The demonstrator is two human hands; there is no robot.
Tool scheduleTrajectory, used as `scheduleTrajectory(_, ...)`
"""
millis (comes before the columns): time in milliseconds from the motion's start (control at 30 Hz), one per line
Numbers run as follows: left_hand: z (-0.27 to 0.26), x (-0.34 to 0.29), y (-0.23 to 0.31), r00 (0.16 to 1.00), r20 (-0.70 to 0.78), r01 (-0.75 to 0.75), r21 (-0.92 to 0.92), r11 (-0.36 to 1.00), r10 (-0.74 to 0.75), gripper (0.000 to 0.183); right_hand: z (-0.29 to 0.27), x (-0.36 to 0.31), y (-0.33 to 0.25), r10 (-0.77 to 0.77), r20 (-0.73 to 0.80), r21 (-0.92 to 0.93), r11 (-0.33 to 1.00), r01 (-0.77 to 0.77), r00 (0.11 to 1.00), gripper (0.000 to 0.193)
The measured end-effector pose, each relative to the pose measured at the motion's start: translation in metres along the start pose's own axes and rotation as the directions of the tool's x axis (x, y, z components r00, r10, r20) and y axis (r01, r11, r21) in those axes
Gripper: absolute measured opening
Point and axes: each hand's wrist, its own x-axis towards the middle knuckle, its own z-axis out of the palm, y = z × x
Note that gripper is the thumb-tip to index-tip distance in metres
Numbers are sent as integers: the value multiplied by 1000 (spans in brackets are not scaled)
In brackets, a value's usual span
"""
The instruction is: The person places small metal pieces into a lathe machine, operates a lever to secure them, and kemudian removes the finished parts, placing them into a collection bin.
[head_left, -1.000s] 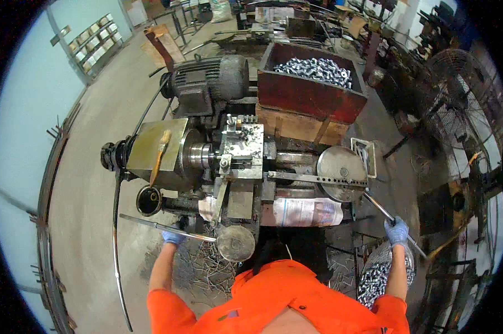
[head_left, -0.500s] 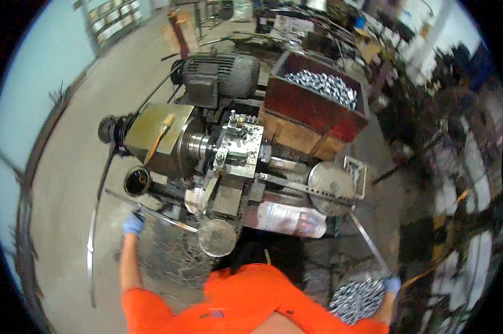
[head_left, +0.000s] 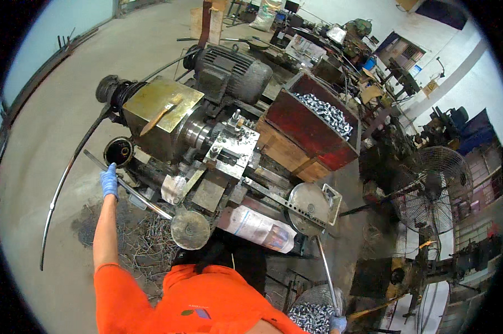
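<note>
My left hand [head_left: 110, 182], in a blue glove, lies across a long metal lever [head_left: 148, 204] on the left of the lathe-like machine, its fingers stretched toward a dark oily cup [head_left: 119, 151]. At the bottom right my right hand [head_left: 338, 323], also gloved and partly cut off by the rim, is closed round the lower end of a thin steel handle [head_left: 326, 271]. That handle slants down from a round disc [head_left: 311, 207]. Beside my right hand is a wire basket [head_left: 336, 294] of small shiny metal parts. Between my arms stands the machine's tool block [head_left: 233, 149].
A red bin [head_left: 312, 131] of metal parts sits on a wooden box behind the machine, next to a motor [head_left: 234, 75]. A brush [head_left: 159, 118] lies on the brassy housing. Metal shavings [head_left: 148, 245] litter the floor; a large fan [head_left: 432, 186] stands right.
The view has turned and shifted. My left hand has moved up from below the lever to its outer part near the cup. My right hand stays at the handle's end.
</note>
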Motion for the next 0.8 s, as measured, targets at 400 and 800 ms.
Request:
scheduleTrajectory(400, -5, 10, -14, 1000, 24, -15, -22, 1000, 15, 33, -7, -15, -4, 152, 20, -108, 983, -149, 988, 37)
scheduleTrajectory(800, -1, 10, -10, 996, -68, -46, 55, 997, 49, 37, -21, -33, -30, 305, 1, -88, 949, -304, 952, 44)
